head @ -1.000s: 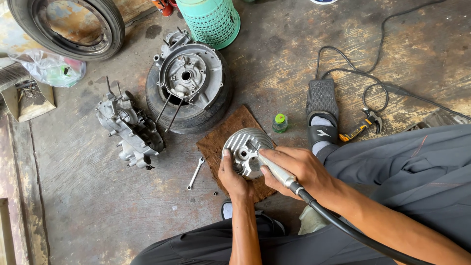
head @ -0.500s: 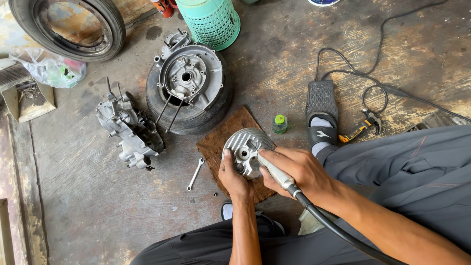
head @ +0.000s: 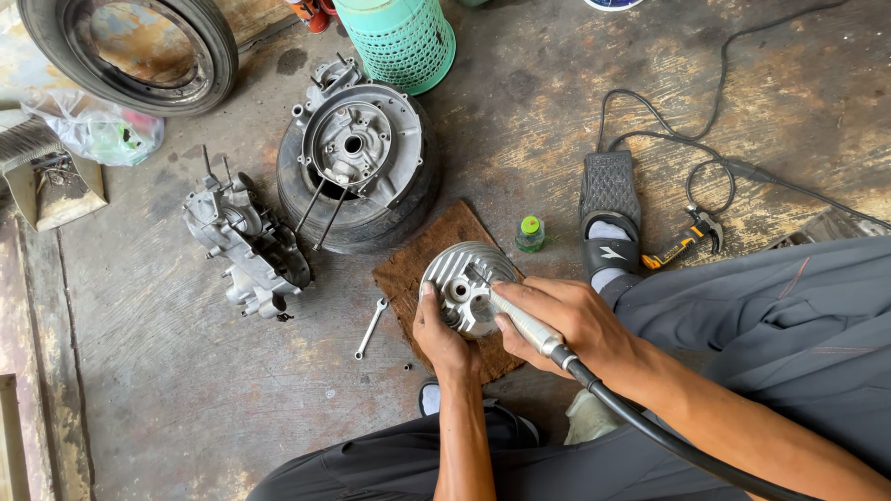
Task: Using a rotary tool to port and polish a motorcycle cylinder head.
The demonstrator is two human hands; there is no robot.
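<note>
Both hands work at the finned cylinder head (head: 461,289) on the brown mat (head: 408,269): left hand (head: 444,336) grips its near edge to steady it, right hand (head: 568,320) closes pen-like around the grinder handpiece (head: 522,322), tip inside it.

The right hand (head: 575,320) draws its rotary tool (head: 520,320) slightly nearer the cylinder head (head: 464,288) centre — little else moves.

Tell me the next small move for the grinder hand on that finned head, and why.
Probably ease the tool tip a little further around the central bore. The right hand holds the handpiece like a pen with its tip on the cylinder head, and the left hand steadies the head on the brown mat.
</note>
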